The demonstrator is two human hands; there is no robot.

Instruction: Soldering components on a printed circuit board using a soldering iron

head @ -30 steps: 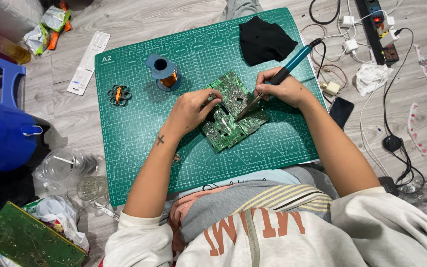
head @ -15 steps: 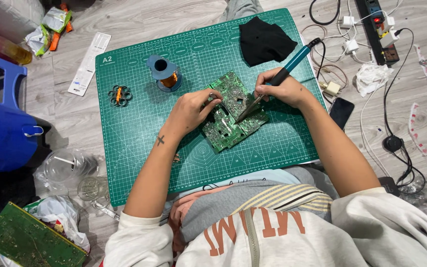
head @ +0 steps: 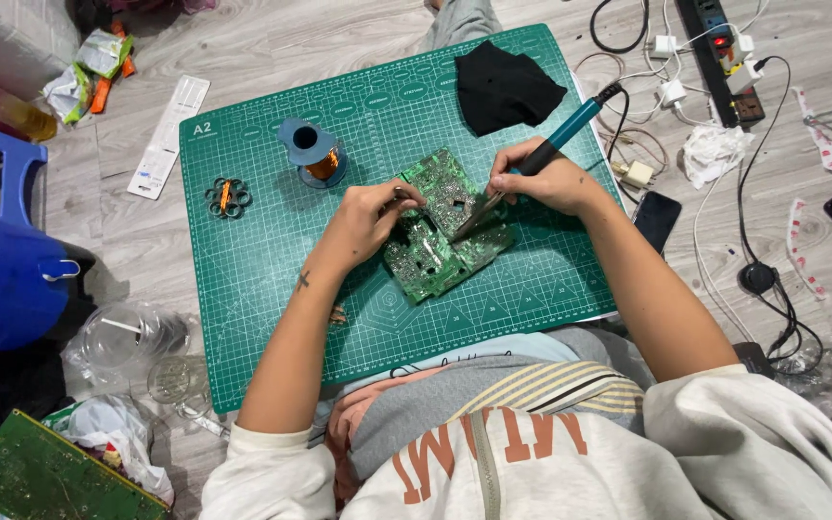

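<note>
A green circuit board [head: 440, 231] lies tilted on the green cutting mat [head: 272, 279]. My right hand [head: 541, 178] grips a teal soldering iron [head: 570, 130] like a pen, its metal tip resting on the board's middle. My left hand [head: 373, 217] rests on the board's left edge, fingers pinched on something thin that is too small to make out. A blue spool of copper-coloured wire [head: 312, 151] stands on the mat just beyond my left hand.
A black cloth [head: 505, 89] lies at the mat's far right corner. A small coil of wire [head: 227, 196] sits on the mat's left. A power strip [head: 724, 48], cables and a dark phone [head: 655, 220] lie to the right. A blue stool [head: 2, 260] stands left, another green board [head: 45, 477] lower left.
</note>
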